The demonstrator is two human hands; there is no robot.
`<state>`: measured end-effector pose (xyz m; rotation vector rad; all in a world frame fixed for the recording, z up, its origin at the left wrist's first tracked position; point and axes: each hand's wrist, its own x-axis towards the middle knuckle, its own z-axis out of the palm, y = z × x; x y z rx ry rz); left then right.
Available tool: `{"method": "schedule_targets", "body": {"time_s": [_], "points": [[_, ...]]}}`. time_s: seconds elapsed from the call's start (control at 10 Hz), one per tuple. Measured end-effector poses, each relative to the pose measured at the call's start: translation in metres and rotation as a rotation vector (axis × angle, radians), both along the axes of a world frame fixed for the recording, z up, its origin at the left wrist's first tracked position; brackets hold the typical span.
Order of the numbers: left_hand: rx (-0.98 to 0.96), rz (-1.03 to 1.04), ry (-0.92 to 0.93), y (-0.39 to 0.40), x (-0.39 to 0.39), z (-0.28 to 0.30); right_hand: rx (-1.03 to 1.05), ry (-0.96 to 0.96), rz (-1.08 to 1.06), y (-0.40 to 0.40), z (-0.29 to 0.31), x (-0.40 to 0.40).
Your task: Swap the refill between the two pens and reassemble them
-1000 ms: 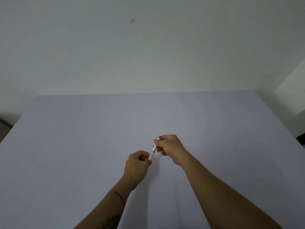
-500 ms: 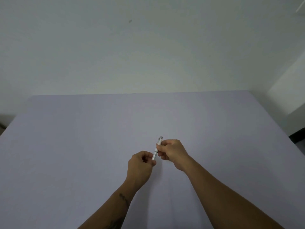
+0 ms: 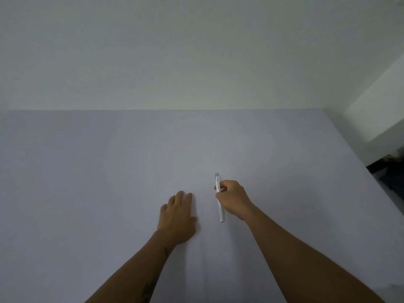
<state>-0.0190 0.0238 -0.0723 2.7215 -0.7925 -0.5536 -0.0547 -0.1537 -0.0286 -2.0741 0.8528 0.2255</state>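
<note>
White pen [image 3: 219, 200] in right hand [image 3: 232, 199] — left hand [image 3: 177, 217] flat on table [image 3: 87, 171].

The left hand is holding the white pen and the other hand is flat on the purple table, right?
Not quite. The head view shows the right hand holding the white pen, not the left. The left hand is the one lying flat and empty on the purple table.

Left hand [image 3: 177, 217] flat, palm down — right hand [image 3: 233, 199] curled in a grip.
</note>
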Motion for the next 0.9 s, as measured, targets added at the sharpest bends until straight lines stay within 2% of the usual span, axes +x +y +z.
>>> {"method": "schedule_targets", "body": {"time_s": [0.1, 0.3, 0.6, 0.9], "points": [[0.205, -0.093, -0.032, 0.003, -0.006, -0.018, -0.139, 0.078, 0.065, 0.003, -0.01, -0.002], [0.285, -0.137, 0.01, 0.005, -0.005, -0.033, -0.361, 0.159, 0.115, 0.016, -0.028, 0.003], [0.277, -0.142, -0.002, 0.006, -0.007, -0.034, -0.438, 0.14, 0.085, 0.023, -0.043, 0.005], [0.286, -0.14, -0.017, 0.005, -0.003, -0.02, -0.371, 0.123, 0.09, 0.014, -0.026, -0.019]]}}
